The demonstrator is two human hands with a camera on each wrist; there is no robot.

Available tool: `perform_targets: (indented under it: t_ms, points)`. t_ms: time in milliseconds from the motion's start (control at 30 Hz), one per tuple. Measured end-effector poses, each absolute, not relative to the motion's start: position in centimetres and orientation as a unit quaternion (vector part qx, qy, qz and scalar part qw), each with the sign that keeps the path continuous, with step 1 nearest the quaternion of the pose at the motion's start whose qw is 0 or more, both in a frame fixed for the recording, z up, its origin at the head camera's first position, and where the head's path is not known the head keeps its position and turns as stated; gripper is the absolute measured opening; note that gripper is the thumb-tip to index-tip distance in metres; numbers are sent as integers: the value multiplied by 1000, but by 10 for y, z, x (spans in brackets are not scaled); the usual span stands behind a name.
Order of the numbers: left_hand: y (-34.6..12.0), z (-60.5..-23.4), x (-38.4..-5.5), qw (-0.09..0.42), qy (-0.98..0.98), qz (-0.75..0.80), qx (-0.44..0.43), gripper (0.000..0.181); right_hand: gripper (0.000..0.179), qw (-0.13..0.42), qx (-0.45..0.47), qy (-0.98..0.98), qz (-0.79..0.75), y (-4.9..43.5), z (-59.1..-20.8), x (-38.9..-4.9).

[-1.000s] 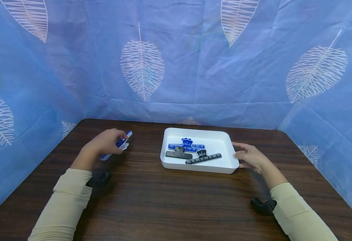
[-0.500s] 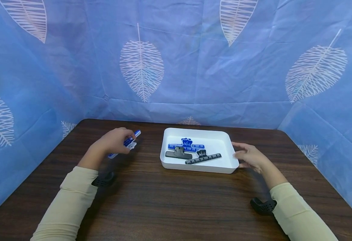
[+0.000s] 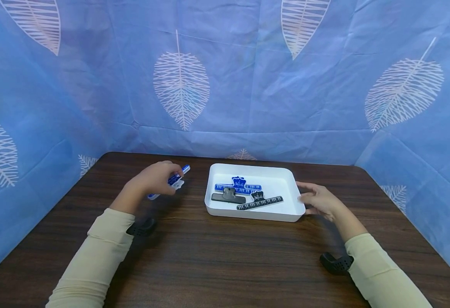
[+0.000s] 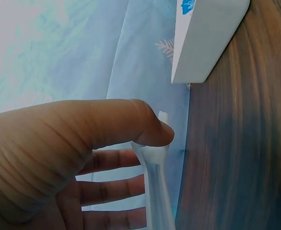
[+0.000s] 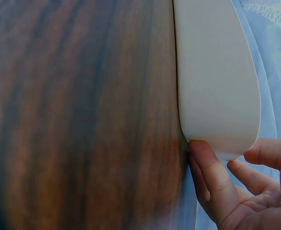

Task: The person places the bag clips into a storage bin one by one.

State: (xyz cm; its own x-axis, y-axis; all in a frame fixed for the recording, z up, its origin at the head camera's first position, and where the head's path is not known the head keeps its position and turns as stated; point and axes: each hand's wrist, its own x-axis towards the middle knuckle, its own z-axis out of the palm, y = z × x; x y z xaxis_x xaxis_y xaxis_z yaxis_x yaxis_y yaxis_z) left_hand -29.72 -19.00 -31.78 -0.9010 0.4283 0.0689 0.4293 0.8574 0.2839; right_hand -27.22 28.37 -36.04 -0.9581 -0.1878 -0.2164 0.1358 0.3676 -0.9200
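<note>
My left hand (image 3: 155, 179) pinches a long blue-and-white clip (image 3: 186, 168) over the table, left of the white tray (image 3: 256, 216). In the left wrist view, the thumb presses one side of the clip (image 4: 156, 184) and the fingers lie along the other. My right hand (image 3: 321, 202) is at the tray's right end, its fingertips against the outer wall (image 5: 217, 81), as the right wrist view shows. Inside the tray lie a blue clip (image 3: 239, 182), a plain dark clip (image 3: 229, 196) and a black clip with a striped, key-like pattern (image 3: 261, 202).
The dark wooden table (image 3: 225, 261) runs back to a blue curtain (image 3: 232, 85) with white leaf prints, which also hangs on both sides. Black bands with cameras (image 3: 336, 263) sit at the wrists, beside pale sleeves.
My left hand has moved right with the blue-and-white clip, closer to the tray. The right hand, the tray and the clips in it have stayed put.
</note>
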Motion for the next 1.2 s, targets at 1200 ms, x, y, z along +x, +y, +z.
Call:
perform_targets:
  t_ms: [1200]
  points:
    - [-102, -306, -316, -18, -953, -121, -279, 46, 66, 142, -20, 817, -559, 287, -363, -274]
